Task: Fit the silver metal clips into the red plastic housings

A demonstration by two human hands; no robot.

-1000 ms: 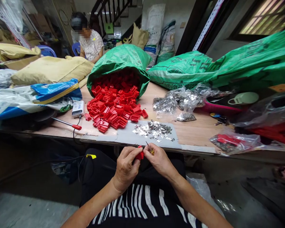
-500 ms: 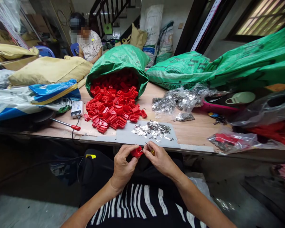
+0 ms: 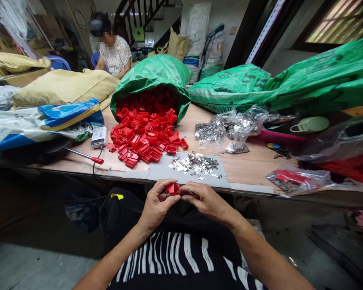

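My left hand [image 3: 157, 203] pinches a small red plastic housing [image 3: 172, 188] between thumb and fingers, just off the table's front edge. Against it, my right hand [image 3: 204, 198] is closed, with a sliver of a thin pointed tool [image 3: 191, 193] showing between its fingers; the handle is hidden. The fingertips of both hands meet at the housing's right side. Beyond my hands, a heap of small silvery metal pieces [image 3: 195, 164] lies on a grey mat [image 3: 157, 171]. Many more red housings [image 3: 143, 141] spill out of a green sack [image 3: 157, 68].
Clear bags of metal pieces [image 3: 211, 133] lie right of the heap. A white power bank [image 3: 99, 137] and a red-tipped lever [image 3: 86, 156] are at left. Green sacks [image 3: 230, 88] line the back right. Across the table sits another person [image 3: 116, 54].
The right hand has turned over and closed in on the red housing, and the tool's tip and yellow handle have gone from sight. The left hand has tilted the housing.
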